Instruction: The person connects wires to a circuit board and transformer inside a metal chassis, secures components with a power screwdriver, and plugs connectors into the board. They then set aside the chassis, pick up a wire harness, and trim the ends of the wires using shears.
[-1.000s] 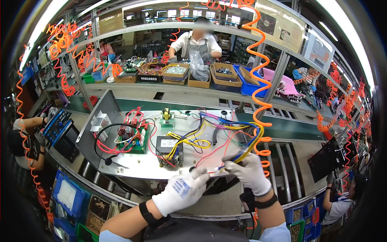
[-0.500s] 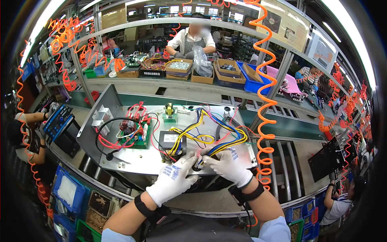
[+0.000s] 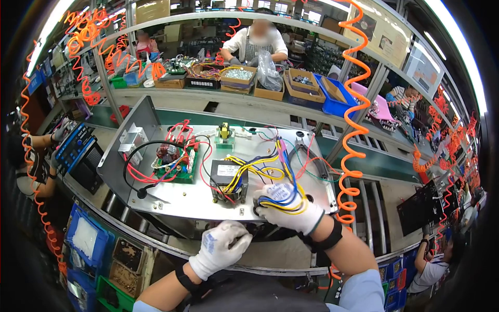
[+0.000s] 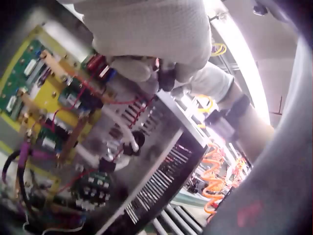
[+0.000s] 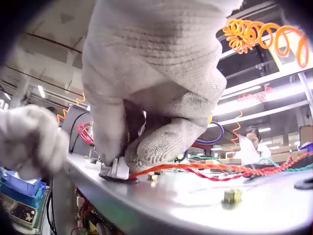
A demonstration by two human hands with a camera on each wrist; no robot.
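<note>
My gloved right hand (image 3: 288, 208) is at the front edge of the metal chassis (image 3: 171, 203), with yellow and blue wires (image 3: 296, 210) draped over its back. In the right wrist view its fingers pinch a white connector (image 5: 119, 169) at a black-rimmed hole, beside twisted red wires (image 5: 195, 167). My left hand (image 3: 221, 249) is just in front of the chassis edge, below the top plate, fingers curled. The left wrist view has this hand (image 4: 151, 39) above circuit boards (image 4: 73, 103) inside the chassis; whether it holds anything is unclear.
A transformer (image 3: 228, 177) and a green circuit board (image 3: 182, 169) are mounted on the plate. An orange coiled hose (image 3: 353, 151) hangs at the right. Parts bins (image 3: 86, 242) stand at the lower left. Across the line, a person works behind cardboard boxes (image 3: 238, 78).
My left hand has moved away from the right hand, down in front of the chassis edge. The right hand stays near the edge; the wire bundle now lies over its back.
</note>
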